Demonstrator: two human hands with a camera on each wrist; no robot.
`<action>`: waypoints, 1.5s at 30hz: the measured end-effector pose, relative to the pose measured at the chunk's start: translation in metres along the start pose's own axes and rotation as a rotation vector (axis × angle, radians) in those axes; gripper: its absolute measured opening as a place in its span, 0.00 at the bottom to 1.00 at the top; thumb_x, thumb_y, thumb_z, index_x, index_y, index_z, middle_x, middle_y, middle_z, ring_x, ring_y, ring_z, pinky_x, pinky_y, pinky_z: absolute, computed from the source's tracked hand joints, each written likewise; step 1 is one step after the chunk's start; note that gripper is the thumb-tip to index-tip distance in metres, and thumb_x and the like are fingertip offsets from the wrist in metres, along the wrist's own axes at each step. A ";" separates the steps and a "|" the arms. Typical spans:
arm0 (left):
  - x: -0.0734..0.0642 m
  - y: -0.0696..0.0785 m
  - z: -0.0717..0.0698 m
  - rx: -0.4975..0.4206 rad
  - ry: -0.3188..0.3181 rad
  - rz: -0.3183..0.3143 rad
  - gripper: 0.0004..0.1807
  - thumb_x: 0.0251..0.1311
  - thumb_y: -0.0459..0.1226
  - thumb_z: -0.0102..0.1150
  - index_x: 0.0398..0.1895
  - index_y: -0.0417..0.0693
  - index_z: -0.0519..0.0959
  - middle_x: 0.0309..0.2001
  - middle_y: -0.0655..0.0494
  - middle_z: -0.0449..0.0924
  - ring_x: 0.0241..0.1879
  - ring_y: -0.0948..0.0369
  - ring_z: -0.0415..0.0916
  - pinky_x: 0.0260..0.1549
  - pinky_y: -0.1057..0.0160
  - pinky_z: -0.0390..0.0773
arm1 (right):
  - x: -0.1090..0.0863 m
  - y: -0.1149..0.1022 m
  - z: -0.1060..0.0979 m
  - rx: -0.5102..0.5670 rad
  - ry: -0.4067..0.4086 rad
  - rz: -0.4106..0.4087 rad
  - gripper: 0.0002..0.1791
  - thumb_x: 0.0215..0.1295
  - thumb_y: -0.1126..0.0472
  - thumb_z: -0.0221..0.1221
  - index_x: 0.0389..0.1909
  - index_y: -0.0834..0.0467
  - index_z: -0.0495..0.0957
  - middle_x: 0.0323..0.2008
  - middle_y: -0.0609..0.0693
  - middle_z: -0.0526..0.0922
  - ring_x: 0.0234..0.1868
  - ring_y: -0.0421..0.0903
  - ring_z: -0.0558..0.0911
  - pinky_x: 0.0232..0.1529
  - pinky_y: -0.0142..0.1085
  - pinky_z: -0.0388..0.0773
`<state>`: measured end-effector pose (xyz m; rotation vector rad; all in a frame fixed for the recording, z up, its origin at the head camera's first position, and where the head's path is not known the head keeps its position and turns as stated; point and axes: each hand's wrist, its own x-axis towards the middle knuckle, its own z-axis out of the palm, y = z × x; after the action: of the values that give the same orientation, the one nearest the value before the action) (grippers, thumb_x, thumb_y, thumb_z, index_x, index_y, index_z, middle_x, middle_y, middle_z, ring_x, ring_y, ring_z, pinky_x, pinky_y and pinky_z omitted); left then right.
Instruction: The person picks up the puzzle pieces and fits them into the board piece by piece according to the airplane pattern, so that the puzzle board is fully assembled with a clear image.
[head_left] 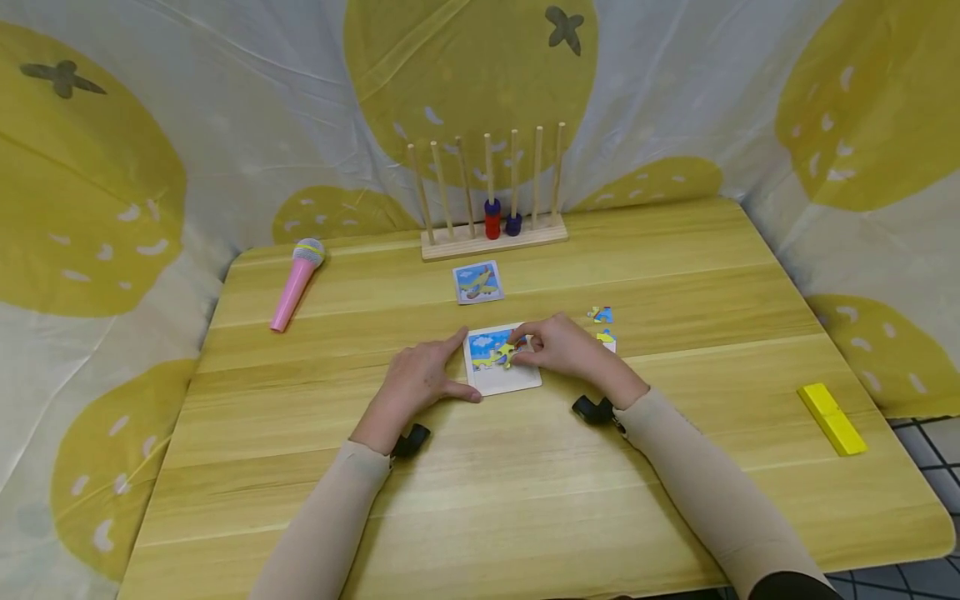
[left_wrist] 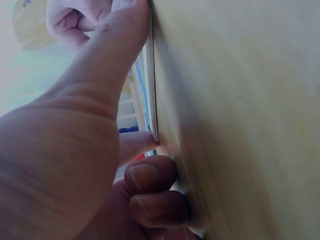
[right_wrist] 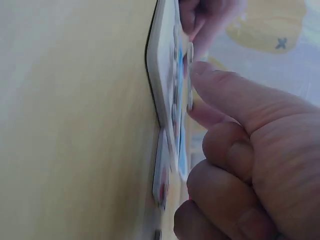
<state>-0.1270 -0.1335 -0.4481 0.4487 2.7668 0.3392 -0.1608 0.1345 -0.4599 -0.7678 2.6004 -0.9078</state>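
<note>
A white-framed jigsaw puzzle board (head_left: 510,383) lies on the table, its upper part filled with blue sky and yellow pieces, its lower part bare white. My left hand (head_left: 420,375) holds the board at its left edge, index finger at the far corner and thumb at the near side. Between thumb and index finger, my right hand (head_left: 566,346) pinches a yellow puzzle piece (right_wrist: 190,75) just over the board, the other fingers curled in. Loose puzzle pieces (head_left: 602,314) lie right of the board, partly hidden behind the right hand. Beyond it is a picture card (head_left: 478,283) showing a yellow airplane.
A wooden peg rack (head_left: 495,243) with red and dark blue beads stands at the back. At the far left lies a pink toy microphone (head_left: 296,287). Yellow blocks (head_left: 832,419) sit near the table's right edge. A patterned curtain (head_left: 285,108) hangs behind the table.
</note>
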 end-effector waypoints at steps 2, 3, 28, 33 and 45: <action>0.000 0.000 0.000 0.004 0.007 0.002 0.66 0.42 0.73 0.75 0.85 0.59 0.61 0.69 0.47 0.81 0.56 0.49 0.86 0.34 0.56 0.79 | 0.001 -0.001 0.002 -0.019 -0.007 -0.014 0.17 0.70 0.47 0.70 0.53 0.52 0.89 0.13 0.38 0.64 0.17 0.36 0.60 0.25 0.30 0.59; 0.000 0.000 -0.001 0.005 0.010 0.004 0.66 0.42 0.73 0.75 0.85 0.59 0.61 0.69 0.46 0.82 0.55 0.49 0.86 0.33 0.57 0.78 | 0.002 -0.002 0.003 -0.025 -0.009 -0.015 0.18 0.69 0.47 0.70 0.54 0.52 0.89 0.13 0.38 0.63 0.17 0.35 0.60 0.25 0.30 0.59; 0.002 -0.002 0.002 0.015 0.019 0.006 0.66 0.42 0.73 0.75 0.85 0.59 0.61 0.66 0.46 0.84 0.53 0.49 0.87 0.31 0.58 0.76 | 0.002 -0.011 0.014 -0.148 0.016 -0.079 0.19 0.69 0.46 0.70 0.55 0.51 0.90 0.12 0.37 0.62 0.16 0.34 0.58 0.24 0.30 0.56; 0.001 -0.001 0.001 0.016 0.023 0.007 0.66 0.42 0.73 0.75 0.85 0.59 0.61 0.65 0.46 0.85 0.51 0.50 0.87 0.29 0.60 0.73 | 0.002 -0.015 0.015 -0.152 0.015 -0.052 0.18 0.70 0.47 0.70 0.54 0.51 0.90 0.11 0.39 0.68 0.16 0.35 0.59 0.24 0.30 0.56; 0.000 0.000 0.001 -0.004 0.022 0.008 0.66 0.42 0.72 0.76 0.85 0.59 0.61 0.69 0.47 0.82 0.57 0.49 0.85 0.35 0.57 0.77 | -0.005 0.000 -0.007 0.090 0.049 0.086 0.18 0.71 0.48 0.69 0.58 0.48 0.88 0.12 0.40 0.64 0.15 0.37 0.59 0.20 0.30 0.56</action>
<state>-0.1267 -0.1333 -0.4488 0.4577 2.7859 0.3532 -0.1600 0.1408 -0.4542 -0.6130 2.5926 -1.0219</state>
